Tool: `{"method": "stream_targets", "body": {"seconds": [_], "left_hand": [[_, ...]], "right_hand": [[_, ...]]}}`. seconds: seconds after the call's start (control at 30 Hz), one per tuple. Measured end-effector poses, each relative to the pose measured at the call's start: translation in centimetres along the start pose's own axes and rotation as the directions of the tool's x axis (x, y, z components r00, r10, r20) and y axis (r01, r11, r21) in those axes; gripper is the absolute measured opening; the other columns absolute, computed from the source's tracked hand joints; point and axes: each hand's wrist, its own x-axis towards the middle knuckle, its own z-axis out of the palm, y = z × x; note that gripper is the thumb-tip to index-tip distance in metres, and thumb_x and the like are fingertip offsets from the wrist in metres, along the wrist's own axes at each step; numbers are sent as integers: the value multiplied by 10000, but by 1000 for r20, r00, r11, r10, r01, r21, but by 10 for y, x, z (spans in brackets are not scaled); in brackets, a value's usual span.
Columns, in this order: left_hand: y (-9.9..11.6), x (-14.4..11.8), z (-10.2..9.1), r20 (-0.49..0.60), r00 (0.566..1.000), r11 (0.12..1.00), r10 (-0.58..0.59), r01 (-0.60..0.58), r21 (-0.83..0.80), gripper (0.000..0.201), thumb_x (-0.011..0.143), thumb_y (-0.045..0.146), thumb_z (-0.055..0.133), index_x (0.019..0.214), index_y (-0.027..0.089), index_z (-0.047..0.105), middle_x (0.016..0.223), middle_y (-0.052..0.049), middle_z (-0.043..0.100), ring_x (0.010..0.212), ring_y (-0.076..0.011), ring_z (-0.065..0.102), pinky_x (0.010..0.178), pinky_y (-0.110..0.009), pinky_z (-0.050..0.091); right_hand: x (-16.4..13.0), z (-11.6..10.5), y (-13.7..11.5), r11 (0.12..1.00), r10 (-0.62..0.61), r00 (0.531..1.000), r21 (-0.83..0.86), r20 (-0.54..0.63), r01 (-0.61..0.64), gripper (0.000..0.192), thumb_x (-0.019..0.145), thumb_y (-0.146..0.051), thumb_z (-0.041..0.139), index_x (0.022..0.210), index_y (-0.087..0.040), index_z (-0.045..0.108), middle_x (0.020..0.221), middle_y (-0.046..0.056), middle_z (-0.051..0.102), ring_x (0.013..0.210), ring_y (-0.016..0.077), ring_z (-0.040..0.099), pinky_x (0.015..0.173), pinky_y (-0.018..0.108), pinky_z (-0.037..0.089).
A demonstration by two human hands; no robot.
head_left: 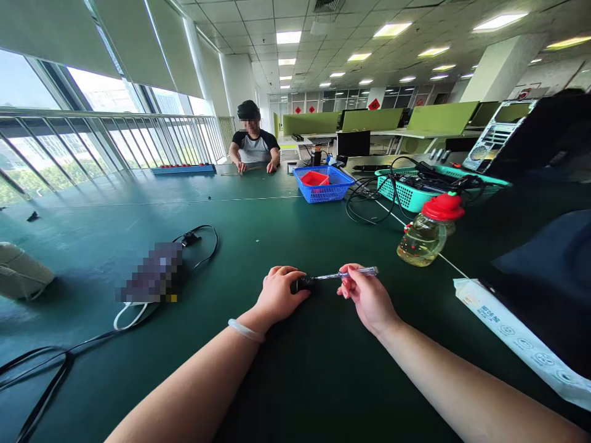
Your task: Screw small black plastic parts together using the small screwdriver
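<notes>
In the middle of the dark green table, my left hand (281, 292) curls over a small black object (305, 283) and keeps it against the tabletop. Most of that object is hidden under my fingers, so its kind does not show. My right hand (367, 298) pinches a screwdriver (373, 271) by its clear handle, between thumb and fingers. The screwdriver lies nearly level, and its thin metal shaft points left. Its tip meets the right side of the black object; whether it sits in a screw is too small to tell.
A bottle with a red lid (427, 237) stands to the right, near a white box (517, 338). Behind are a blue basket (323, 192) and a teal basket (401, 195) of cables. A blurred bag (154, 271) lies left. Across the table sits another person (253, 144).
</notes>
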Motion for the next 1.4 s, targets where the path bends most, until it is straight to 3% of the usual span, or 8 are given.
{"method": "stream_targets", "body": {"seconds": [0.23,0.87,1.0,1.2,1.4], "left_hand": [[0,0,0,-1,1000,1000,-5,5,2,373,763,391,717,1128,318,705,1250,-32,648,1221,-295,492,1067,-489,397],[-1,0,3,-22,1000,1000,21,-21,13,343,762,374,716,1101,320,709,1240,-32,649,1217,-291,500,1072,-500,390],[0,0,2,-13,1000,1000,19,-18,19,343,772,352,699,1113,310,704,1239,-32,653,1221,-293,498,1067,-493,397],[-1,1,3,-17,1000,1000,4,-3,28,378,781,384,695,1145,282,689,1256,-44,648,1239,-293,486,1082,-489,386],[-1,2,3,-11,1000,1000,7,-7,22,412,749,381,724,1150,295,685,1253,-34,650,1229,-289,496,1086,-483,384]], "right_hand": [[3,0,-2,989,142,989,42,32,-144,346,633,-462,807,785,-177,683,595,-48,561,470,76,492,567,283,488],[7,-4,0,984,135,991,117,-22,-132,306,645,-431,794,722,-165,664,559,-48,535,439,69,468,564,288,516],[6,-3,1,993,106,994,61,-22,-104,303,685,-450,762,693,-175,633,513,-60,492,417,70,444,522,269,486],[1,-2,2,994,49,998,-100,28,-46,374,723,-486,718,572,-188,550,475,-65,407,414,76,415,410,215,347],[-4,-6,-2,948,-227,974,-230,-6,220,399,841,-559,588,661,-204,565,516,-42,456,442,94,405,420,223,318]]}}
